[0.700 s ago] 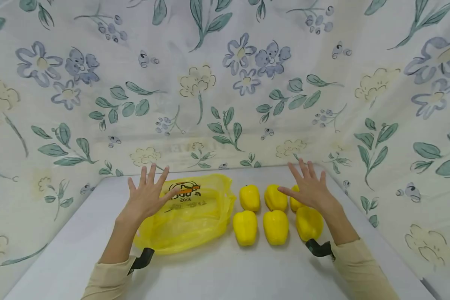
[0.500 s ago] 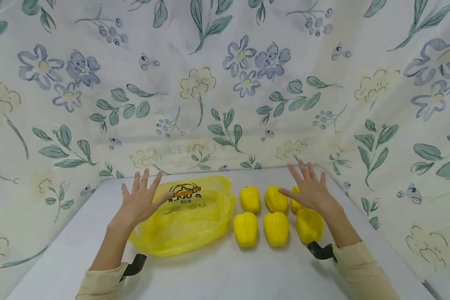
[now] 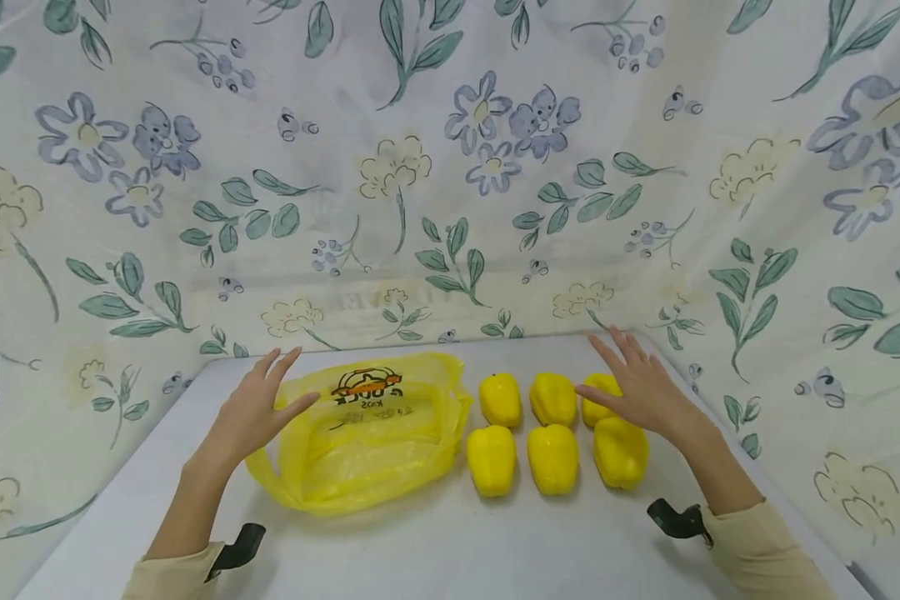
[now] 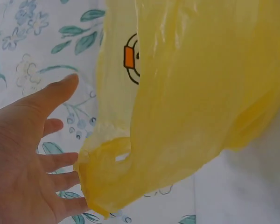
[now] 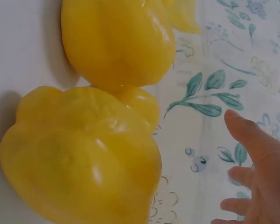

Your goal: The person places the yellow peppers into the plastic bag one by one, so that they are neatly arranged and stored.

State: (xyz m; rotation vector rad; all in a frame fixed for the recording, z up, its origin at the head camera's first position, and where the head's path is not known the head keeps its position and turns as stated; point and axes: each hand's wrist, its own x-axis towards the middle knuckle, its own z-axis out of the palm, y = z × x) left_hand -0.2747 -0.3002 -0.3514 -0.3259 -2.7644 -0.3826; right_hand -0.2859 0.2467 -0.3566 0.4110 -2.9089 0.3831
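Observation:
A yellow plastic bag (image 3: pixel 378 450) with a printed duck logo lies on the table's left half. My left hand (image 3: pixel 251 412) is held over the bag's left end, thumb spread away from the fingers and nothing in its grasp. In the left wrist view its fingertips are right at the edge of the bag (image 4: pixel 177 102). Several yellow bell peppers (image 3: pixel 552 458) stand in two rows right of the bag. Beside the rightmost ones is my right hand (image 3: pixel 648 400), fingers extended and holding nothing; it partly covers the back right pepper. The right wrist view shows large peppers (image 5: pixel 84 158) beside the hand.
A white table (image 3: pixel 450 550) carries everything. Floral fabric (image 3: pixel 450 167) hangs behind it and at both sides. Each wrist wears a black camera mount (image 3: pixel 238 546) near a beige sleeve (image 3: pixel 172 575).
My left hand has moved left across the bag and turned so its thumb points right. My right hand has shifted right, turning inward and uncovering more of the right-hand peppers. Bag and peppers stay put.

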